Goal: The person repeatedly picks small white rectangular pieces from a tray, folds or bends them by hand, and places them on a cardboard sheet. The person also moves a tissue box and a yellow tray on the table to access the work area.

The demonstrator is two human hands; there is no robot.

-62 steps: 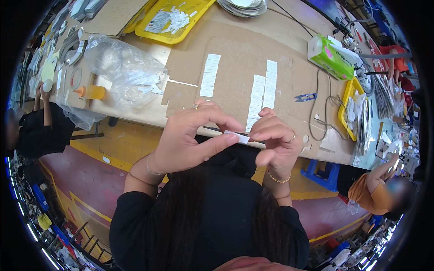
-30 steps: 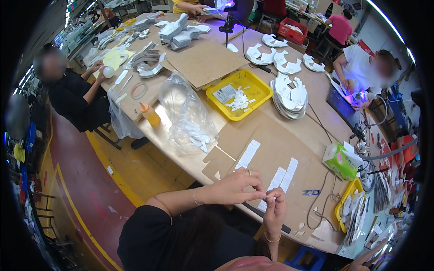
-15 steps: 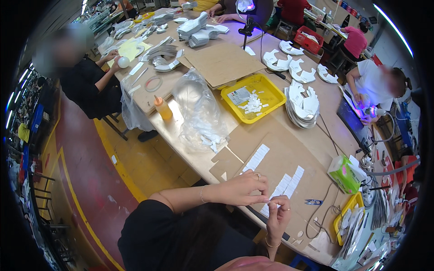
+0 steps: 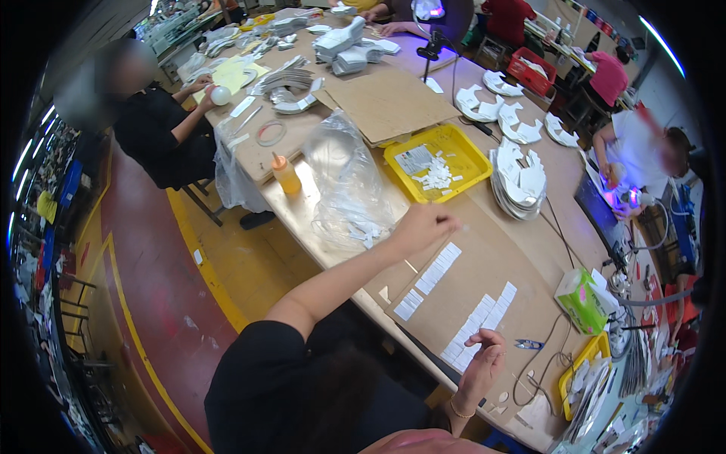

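My left hand (image 4: pixel 425 228) reaches out over the cardboard sheet (image 4: pixel 495 250), just short of the yellow tray (image 4: pixel 475 181). Its fingers are curled together and slightly blurred; whatever they may hold does not show. A faint pale speck hangs beside the fingertips. Close to the table's front edge, my right hand (image 4: pixel 484 367) is half open beside rows of small white rectangular pieces (image 4: pixel 478 321), its fingers bent and apart, with nothing visible in them. Another strip of such pieces (image 4: pixel 439 268) lies to the left. Loose white pieces (image 4: pixel 436 175) are heaped inside the tray.
Left of the tray lie a clear plastic bag (image 4: pixel 340 174) and an orange bottle (image 4: pixel 286 175). Stacked white curved parts (image 4: pixel 518 185) stand to its right. Thread snips (image 4: pixel 528 344), a cable and a green tissue pack (image 4: pixel 581 301) are at right. Co-workers sit around the table.
My hands were together at the fingertips and have parted. The left has swung forward toward the tray, uncovering the near end of the left strip. The right stays near the front edge, its fingers loosened.
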